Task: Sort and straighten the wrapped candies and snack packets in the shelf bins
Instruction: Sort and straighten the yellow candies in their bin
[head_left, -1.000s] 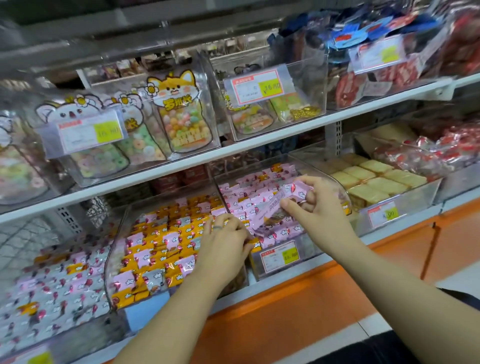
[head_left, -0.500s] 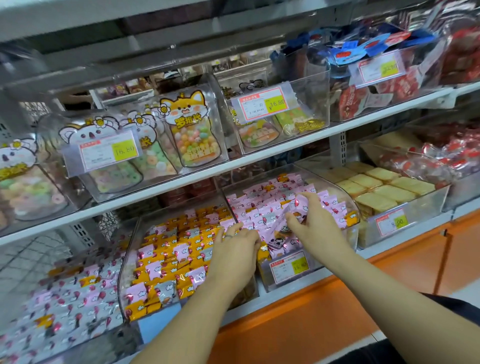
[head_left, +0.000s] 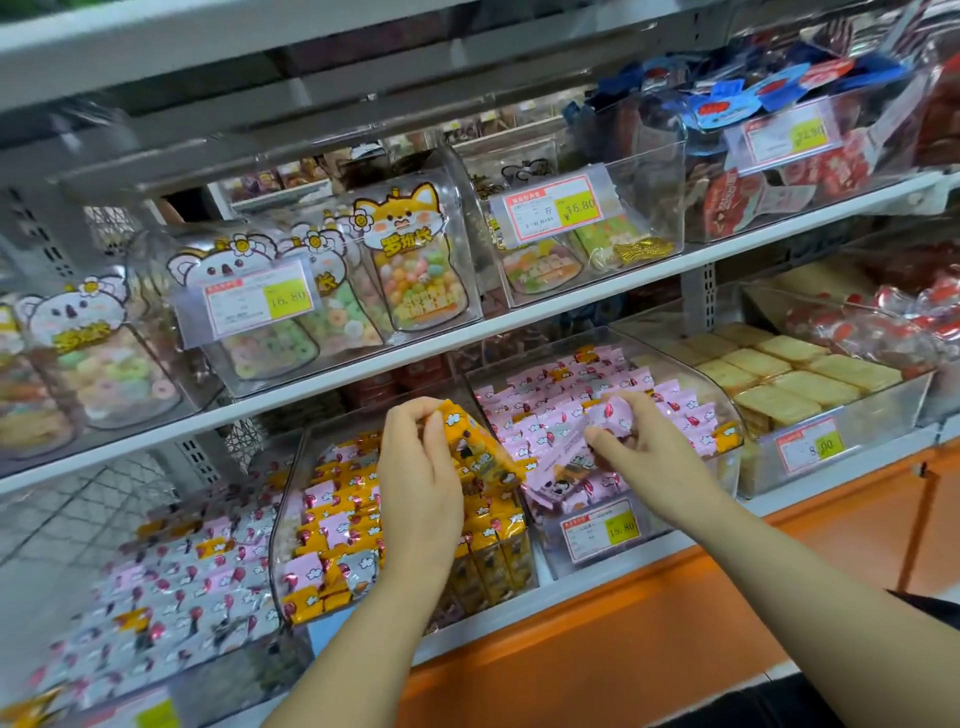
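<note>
Two clear bins stand side by side on the lower shelf. The left bin (head_left: 291, 499) holds mostly yellow packets mixed with pink ones. The right bin (head_left: 727, 410) holds mostly pink packets (head_left: 550, 395). My left hand (head_left: 415, 478) grips a yellow packet (head_left: 478, 447) lifted above the gap between the bins. My right hand (head_left: 644, 452) holds a bunch of pink packets (head_left: 571, 457) at the front of the right bin; its fingers curl round them.
A third bin (head_left: 171, 582) of pink and silver packets lies at the far left. Pale yellow biscuit packs (head_left: 789, 374) fill the bin to the right. The upper shelf (head_left: 571, 306) carries animal-shaped candy bags and price tags. An orange cabinet front (head_left: 649, 623) runs below.
My left hand has lifted a yellow packet out from the bins' front edge. My right hand has dropped lower into the pink bin and gathered several pink packets.
</note>
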